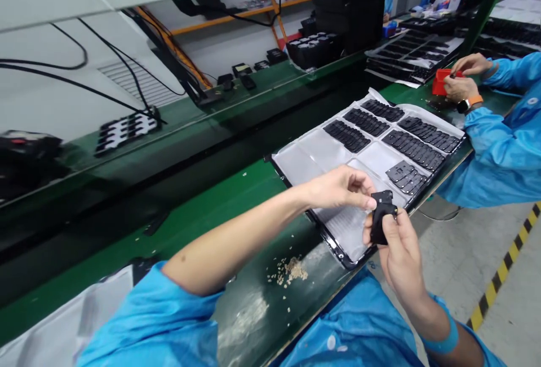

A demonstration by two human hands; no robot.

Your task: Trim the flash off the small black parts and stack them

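The small black part [382,217] sits in the air just off the near edge of the table [203,215], over the front corner of the black tray [338,251]. Its long axis runs roughly from 12 to 6 o'clock, tilted slightly. The right hand [401,254] comes up from 5 o'clock, its grip closed around the part's lower half, thumb across the face. The left hand [342,186] reaches in from 9 o'clock, its fingertips [367,202] pinched together at the part's upper end at about 11 o'clock; I cannot tell whether they hold that end or only touch it. Both hands are at the part.

On the tray, rows of dark parts [416,150] lie at 1 o'clock, on white sheet. Pale crumbs [289,271] lie on the table at 8 o'clock. A co-worker's hands [462,76] work at a red holder [442,80], well apart at 1 o'clock.
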